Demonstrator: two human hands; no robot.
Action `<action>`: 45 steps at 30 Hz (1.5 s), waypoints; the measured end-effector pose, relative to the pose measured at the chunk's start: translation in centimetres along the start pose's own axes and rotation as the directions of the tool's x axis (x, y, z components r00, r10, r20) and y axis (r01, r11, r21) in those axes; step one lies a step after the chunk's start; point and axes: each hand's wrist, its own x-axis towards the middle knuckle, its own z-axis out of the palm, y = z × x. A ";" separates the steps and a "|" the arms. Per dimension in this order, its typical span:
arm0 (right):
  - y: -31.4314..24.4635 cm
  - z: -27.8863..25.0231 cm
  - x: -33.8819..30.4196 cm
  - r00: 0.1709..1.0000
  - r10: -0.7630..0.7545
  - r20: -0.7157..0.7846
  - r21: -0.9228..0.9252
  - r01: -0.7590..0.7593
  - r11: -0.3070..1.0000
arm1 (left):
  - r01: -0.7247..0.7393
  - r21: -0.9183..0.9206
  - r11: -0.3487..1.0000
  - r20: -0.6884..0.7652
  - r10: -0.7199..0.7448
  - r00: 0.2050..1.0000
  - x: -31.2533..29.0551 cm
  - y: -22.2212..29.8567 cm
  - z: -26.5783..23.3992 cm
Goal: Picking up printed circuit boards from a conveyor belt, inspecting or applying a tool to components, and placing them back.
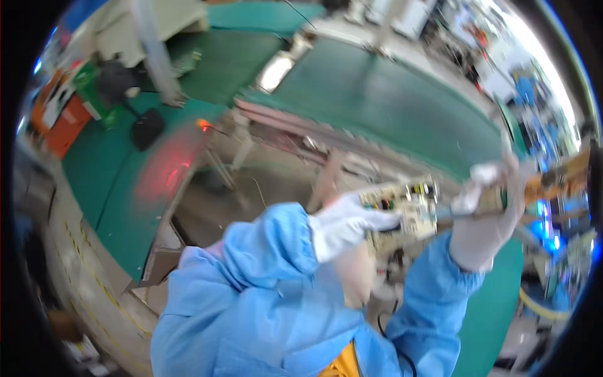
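Left hand (pixel 347 225) is holding a circuit board (pixel 414 217)—likely stiff, fragile, best edge-held—while right hand (pixel 482 232) is looking blurred, grip unclear.

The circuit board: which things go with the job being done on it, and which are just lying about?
Seem part of the job:
- circuit board, held in the left hand
- right hand, beside it, its grip too blurred to tell

Seem just lying about:
- orange container, far left
- black paddle-shaped thing on the green table
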 end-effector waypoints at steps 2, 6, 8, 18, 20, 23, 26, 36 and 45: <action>0.8 -0.5 0.5 0.990 -0.063 0.129 -0.032 0.068 0.997 | 0.024 0.079 0.997 -0.050 -0.020 0.999 -0.3 -0.2 -0.5; 1.8 -1.5 1.0 0.974 -0.072 0.216 0.048 0.064 0.997 | -0.025 0.368 0.930 -0.007 0.030 1.000 0.0 -0.3 -1.3; 2.3 -1.9 1.1 0.974 -0.091 0.209 -0.009 0.095 0.995 | -0.002 0.380 0.925 -0.028 0.013 1.000 -0.2 -0.8 -1.0; 2.5 -2.7 1.1 0.967 -0.186 0.172 -0.120 0.208 0.971 | 0.058 0.447 0.893 -0.099 -0.015 0.995 -1.6 -2.1 0.3; 2.8 -2.8 1.2 0.960 -0.246 0.133 -0.231 0.272 0.934 | 0.055 0.471 0.881 -0.110 -0.003 0.994 -1.6 -1.9 0.5; 2.9 -3.1 1.2 0.957 -0.248 0.151 -0.229 0.278 0.933 | 0.075 0.320 0.944 -0.100 -0.045 0.994 -1.7 -1.6 0.7; 2.8 -3.3 1.0 0.955 -0.195 0.224 -0.110 0.224 0.968 | 0.108 0.309 0.945 -0.112 -0.077 0.991 -2.0 -1.4 1.2; 1.1 -4.3 0.5 0.936 -0.140 0.323 0.025 0.140 0.990 | 0.111 0.317 0.942 -0.111 -0.079 0.991 -1.9 -1.5 1.3; 1.1 -2.9 0.7 0.925 -0.254 0.283 -0.126 0.299 0.946 | 0.091 0.457 0.885 -0.132 -0.033 0.991 -1.7 -2.4 -0.2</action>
